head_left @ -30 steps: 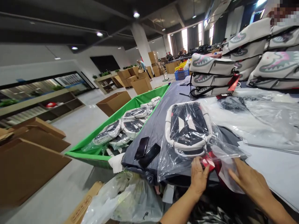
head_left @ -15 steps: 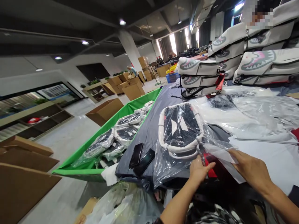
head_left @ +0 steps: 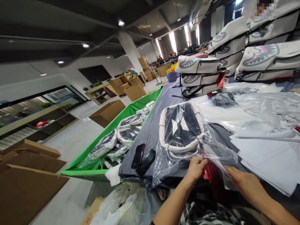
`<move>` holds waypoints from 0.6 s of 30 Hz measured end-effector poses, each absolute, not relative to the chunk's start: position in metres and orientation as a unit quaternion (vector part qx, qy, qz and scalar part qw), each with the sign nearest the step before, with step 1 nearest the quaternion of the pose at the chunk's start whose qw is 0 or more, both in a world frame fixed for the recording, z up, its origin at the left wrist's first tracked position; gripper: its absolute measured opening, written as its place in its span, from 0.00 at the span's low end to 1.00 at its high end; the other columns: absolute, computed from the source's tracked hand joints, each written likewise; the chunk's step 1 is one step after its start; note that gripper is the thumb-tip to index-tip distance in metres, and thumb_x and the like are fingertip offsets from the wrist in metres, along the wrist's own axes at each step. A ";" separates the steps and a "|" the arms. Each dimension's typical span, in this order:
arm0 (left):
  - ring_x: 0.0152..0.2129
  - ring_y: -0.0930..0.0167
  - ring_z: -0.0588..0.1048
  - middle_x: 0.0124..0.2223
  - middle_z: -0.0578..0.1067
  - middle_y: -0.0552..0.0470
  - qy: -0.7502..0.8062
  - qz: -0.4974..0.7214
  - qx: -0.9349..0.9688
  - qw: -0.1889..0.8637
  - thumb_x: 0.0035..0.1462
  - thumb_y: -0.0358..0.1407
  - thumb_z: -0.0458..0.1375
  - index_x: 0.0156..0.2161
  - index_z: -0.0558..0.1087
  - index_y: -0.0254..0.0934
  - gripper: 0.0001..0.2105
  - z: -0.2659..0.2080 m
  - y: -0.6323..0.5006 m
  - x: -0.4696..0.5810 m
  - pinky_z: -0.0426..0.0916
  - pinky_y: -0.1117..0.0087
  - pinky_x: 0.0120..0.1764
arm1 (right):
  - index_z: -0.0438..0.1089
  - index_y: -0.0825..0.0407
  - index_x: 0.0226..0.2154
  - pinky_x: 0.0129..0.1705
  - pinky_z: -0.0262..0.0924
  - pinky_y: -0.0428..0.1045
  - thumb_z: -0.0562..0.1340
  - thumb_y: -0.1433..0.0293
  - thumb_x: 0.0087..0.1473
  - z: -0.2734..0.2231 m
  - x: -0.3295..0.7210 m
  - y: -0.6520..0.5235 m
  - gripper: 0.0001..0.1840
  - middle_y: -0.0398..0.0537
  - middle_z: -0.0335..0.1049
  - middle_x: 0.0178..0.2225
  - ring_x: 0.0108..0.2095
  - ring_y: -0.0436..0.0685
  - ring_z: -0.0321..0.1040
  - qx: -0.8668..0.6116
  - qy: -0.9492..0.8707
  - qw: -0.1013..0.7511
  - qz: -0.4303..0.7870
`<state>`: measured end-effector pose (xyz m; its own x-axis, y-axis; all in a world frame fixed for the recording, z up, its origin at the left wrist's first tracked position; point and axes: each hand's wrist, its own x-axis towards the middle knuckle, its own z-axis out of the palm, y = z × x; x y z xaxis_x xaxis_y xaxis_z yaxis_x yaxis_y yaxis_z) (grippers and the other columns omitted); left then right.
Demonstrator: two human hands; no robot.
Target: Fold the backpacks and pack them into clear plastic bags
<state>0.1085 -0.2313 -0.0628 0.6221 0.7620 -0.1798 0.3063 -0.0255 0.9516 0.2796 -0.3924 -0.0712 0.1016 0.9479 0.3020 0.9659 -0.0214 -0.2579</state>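
A white-rimmed backpack (head_left: 180, 126) with a black panel and white mark lies on the table inside a clear plastic bag (head_left: 161, 168). At the bag's near edge, my left hand (head_left: 196, 168) is closed, its fingers pinching the plastic. A red tag (head_left: 206, 173) shows just beside those fingers. My right hand (head_left: 245, 182) grips a thin white sheet (head_left: 228, 181) at the bag's mouth; its thumb is hidden. Dark red material (head_left: 214, 175) hangs between the two hands at the table edge.
Two phones (head_left: 145, 162) lie left of the bag. A green-sided bin (head_left: 93, 156) holds several bagged backpacks. Stacked shark-mouth backpacks (head_left: 199, 75) stand behind, with plastic bags (head_left: 264, 109) and white sheets (head_left: 269, 159) at right. Cardboard boxes (head_left: 30, 187) are on the floor.
My right hand has moved slightly left and down with the white sheet, closer to my left hand. My left hand's thumb, stretched out before, is now drawn in against the fingers.
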 end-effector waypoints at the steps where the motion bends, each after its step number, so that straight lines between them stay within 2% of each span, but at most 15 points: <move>1: 0.17 0.75 0.62 0.18 0.63 0.58 0.383 0.190 0.687 0.588 0.55 0.48 0.58 0.19 0.65 0.38 0.21 -0.064 -0.237 0.113 0.57 0.73 0.24 | 0.74 0.39 0.47 0.24 0.63 0.44 0.51 0.70 0.65 -0.075 0.271 -0.393 0.18 0.41 0.77 0.34 0.26 0.52 0.74 -0.713 -0.666 0.220 -0.005; 4: 0.15 0.73 0.66 0.19 0.68 0.54 0.357 0.157 0.675 0.627 0.61 0.54 0.49 0.23 0.68 0.38 0.24 -0.064 -0.255 0.124 0.58 0.72 0.22 | 0.73 0.43 0.48 0.30 0.70 0.46 0.47 0.66 0.69 -0.080 0.252 -0.394 0.20 0.45 0.78 0.38 0.31 0.53 0.77 -0.711 -0.651 0.264 0.011; 6: 0.18 0.72 0.69 0.23 0.72 0.52 0.313 0.135 0.691 0.638 0.65 0.51 0.45 0.29 0.71 0.37 0.24 -0.062 -0.261 0.123 0.62 0.72 0.24 | 0.73 0.47 0.47 0.33 0.72 0.47 0.46 0.64 0.70 -0.081 0.245 -0.395 0.20 0.48 0.78 0.39 0.32 0.54 0.78 -0.709 -0.644 0.286 -0.001; 8: 0.25 0.71 0.73 0.30 0.76 0.50 0.254 0.126 0.753 0.594 0.66 0.43 0.46 0.35 0.75 0.36 0.18 -0.060 -0.261 0.118 0.68 0.71 0.31 | 0.71 0.51 0.51 0.35 0.74 0.47 0.48 0.62 0.69 -0.084 0.242 -0.396 0.20 0.51 0.78 0.41 0.35 0.56 0.79 -0.711 -0.634 0.303 -0.034; 10: 0.33 0.69 0.76 0.37 0.79 0.48 0.217 0.133 0.840 0.479 0.65 0.37 0.49 0.41 0.76 0.37 0.13 -0.062 -0.257 0.112 0.71 0.69 0.39 | 0.66 0.53 0.57 0.33 0.74 0.48 0.50 0.60 0.69 -0.088 0.240 -0.398 0.22 0.53 0.78 0.43 0.37 0.57 0.79 -0.722 -0.617 0.303 -0.080; 12: 0.38 0.65 0.77 0.43 0.79 0.44 0.220 0.148 0.909 0.321 0.64 0.34 0.52 0.45 0.76 0.36 0.11 -0.068 -0.249 0.108 0.73 0.64 0.43 | 0.63 0.53 0.60 0.26 0.70 0.46 0.50 0.63 0.68 -0.092 0.239 -0.401 0.23 0.51 0.79 0.40 0.33 0.57 0.79 -0.731 -0.609 0.282 -0.120; 15: 0.46 0.58 0.77 0.48 0.78 0.38 0.208 0.193 0.953 0.107 0.62 0.32 0.57 0.49 0.74 0.33 0.12 -0.079 -0.234 0.107 0.73 0.56 0.50 | 0.64 0.51 0.59 0.20 0.61 0.44 0.50 0.71 0.64 -0.098 0.234 -0.405 0.22 0.44 0.75 0.30 0.23 0.53 0.74 -0.738 -0.612 0.233 -0.163; 18: 0.58 0.57 0.71 0.58 0.75 0.40 0.060 0.209 0.976 0.000 0.64 0.30 0.57 0.54 0.73 0.38 0.14 -0.076 -0.218 0.108 0.67 0.52 0.59 | 0.67 0.51 0.56 0.18 0.57 0.44 0.53 0.74 0.61 -0.104 0.226 -0.412 0.22 0.41 0.70 0.26 0.20 0.51 0.70 -0.745 -0.606 0.190 -0.203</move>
<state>0.1085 -0.2178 -0.0763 0.9053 0.1179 0.4081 0.1179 -0.9927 0.0253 0.2259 -0.4117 -0.1042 0.1828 0.8267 0.5321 0.9805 -0.1927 -0.0374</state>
